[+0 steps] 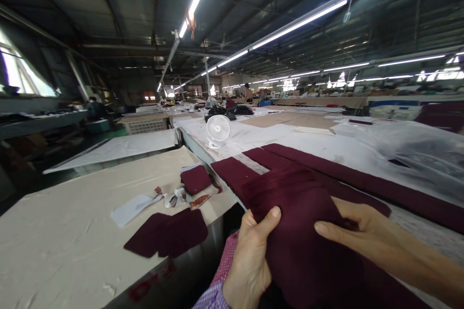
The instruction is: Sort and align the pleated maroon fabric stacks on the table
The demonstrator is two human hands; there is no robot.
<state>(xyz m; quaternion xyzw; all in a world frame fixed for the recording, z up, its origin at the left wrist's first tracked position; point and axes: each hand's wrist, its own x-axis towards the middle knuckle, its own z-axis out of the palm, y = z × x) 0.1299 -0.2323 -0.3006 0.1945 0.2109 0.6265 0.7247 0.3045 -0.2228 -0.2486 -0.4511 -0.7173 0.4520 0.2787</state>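
A stack of maroon fabric pieces [297, 236] is held up close to me between both hands. My left hand [252, 251] grips its left edge, thumb lying on top and fingers hidden underneath. On the right edge, my right hand [358, 231] pinches the cloth with the thumb in front and the other fingers behind. Just beyond, long maroon fabric strips [326, 178] lie across the white-covered table. To the left, cut maroon pieces [168, 231] rest on the cream table, near a small maroon stack [195, 178].
A white fan [218, 129] stands on the white-covered table [250, 133]. Scraps and a pale card [134, 208] lie on the cream table [72, 212]. Clear plastic sheeting [416, 145] is at the right. A gap separates the two tables. Another person [248, 92] is far back.
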